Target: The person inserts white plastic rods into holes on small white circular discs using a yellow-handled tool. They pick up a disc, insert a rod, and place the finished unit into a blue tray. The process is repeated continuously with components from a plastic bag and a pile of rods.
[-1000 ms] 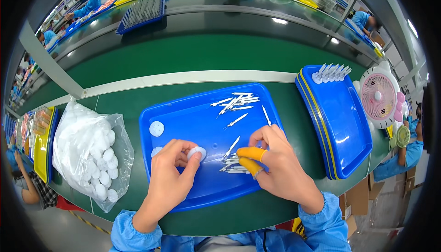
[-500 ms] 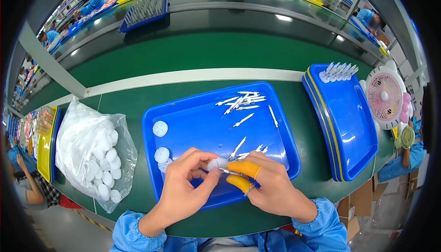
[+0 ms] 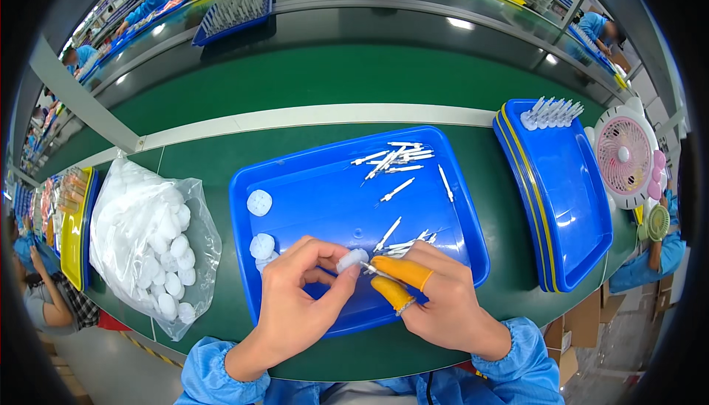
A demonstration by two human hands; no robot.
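Over the near part of the blue tray (image 3: 288, 172), my left hand (image 3: 306, 294) pinches a white round plastic piece (image 3: 352, 259) between thumb and fingertips. My right hand (image 3: 443, 298), with yellow finger cots on thumb and index finger, grips a thin white stick-like part (image 3: 371, 268). Its tip is at the round piece's right edge; whether it is inserted I cannot tell. Similar round pieces (image 3: 259, 202) lie along the tray's left side. A heap of thin white parts (image 3: 399, 158) lies at the far right of the tray, and more (image 3: 410, 246) lie beside my right hand.
Left of the tray stands a clear bag (image 3: 159, 257) of white round pieces, beside a yellow tray (image 3: 74, 246). On the right are stacked blue trays (image 3: 565, 220) holding a group of upright assembled parts (image 3: 552, 113), and a pink-and-white fan (image 3: 624, 155). Co-workers sit farther off.
The round piece has tilted in my left fingers, and the thin part's tip has drawn slightly apart from its middle toward the edge. The view has shifted a little.
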